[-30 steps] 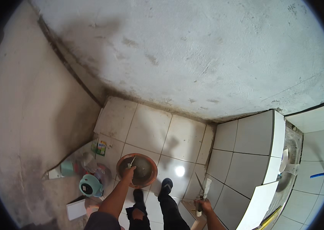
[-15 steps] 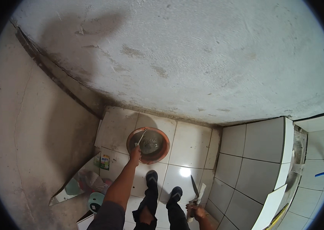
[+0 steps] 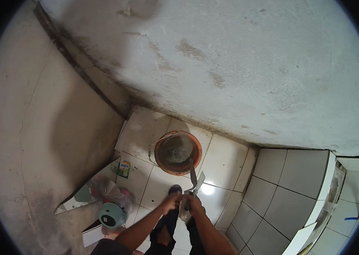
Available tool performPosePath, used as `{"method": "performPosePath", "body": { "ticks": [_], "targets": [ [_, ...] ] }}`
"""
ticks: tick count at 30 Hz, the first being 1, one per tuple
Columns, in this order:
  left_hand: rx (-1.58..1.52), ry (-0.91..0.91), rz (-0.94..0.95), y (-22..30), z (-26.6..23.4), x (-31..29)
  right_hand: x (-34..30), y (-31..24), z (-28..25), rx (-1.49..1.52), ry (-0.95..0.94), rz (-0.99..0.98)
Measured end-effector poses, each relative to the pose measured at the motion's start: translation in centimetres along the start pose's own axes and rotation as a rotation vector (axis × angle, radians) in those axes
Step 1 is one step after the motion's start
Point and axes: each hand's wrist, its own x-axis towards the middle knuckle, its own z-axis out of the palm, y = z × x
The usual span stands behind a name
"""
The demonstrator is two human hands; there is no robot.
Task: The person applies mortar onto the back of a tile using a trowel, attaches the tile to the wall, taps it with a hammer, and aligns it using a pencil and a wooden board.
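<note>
An orange-brown bucket [image 3: 157, 160] stands on the tiled floor, with grey wet mortar [image 3: 178, 154] inside. Its wire handle [image 3: 150, 153] hangs out over the left side. My right hand [image 3: 195, 205] is closed on a pointed trowel [image 3: 193, 173], whose blade tip reaches the bucket's near rim. Alongside the trowel, in the same grip, is a long flat pale tool [image 3: 199, 182]; its exact kind is unclear. Close to the left of these tools is my left hand [image 3: 171, 203], its fingers apart and turned toward them. Whether they touch the flat tool I cannot tell.
Rough walls meet behind the bucket. On the left lie a green-and-yellow packet [image 3: 124, 169], a broken tile piece [image 3: 71, 205], clear plastic bags [image 3: 110, 191] and a round teal object [image 3: 112, 214]. A tiled ledge [image 3: 300, 174] rises on the right. My shoe [image 3: 175, 188] is near the bucket.
My left hand has let go of the bucket handle, which has dropped to the left, and moved beside my right hand. My right hand has brought the tools inward and up to the bucket.
</note>
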Motion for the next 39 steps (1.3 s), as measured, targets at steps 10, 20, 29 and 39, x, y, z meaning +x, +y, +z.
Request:
{"method": "performPosePath", "body": {
  "ticks": [10,20,29,39],
  "targets": [
    [0.128,0.595,0.243,-1.3,1.4,1.4,5.7,-1.7,2.5,-0.271,-0.019,-0.147],
    [0.466,0.772,0.263,-0.1,-1.9,1.7,19.7,-5.2,-5.2,-1.265,0.136,-0.173],
    [0.459,0.790,0.227,-0.6,-1.6,3.9,26.1,-4.2,-7.6,-1.251,0.079,-0.179],
    [0.437,0.764,0.177,0.3,-2.0,5.8,24.2,-3.0,-8.8,-1.056,0.228,-0.259]
  ]
}}
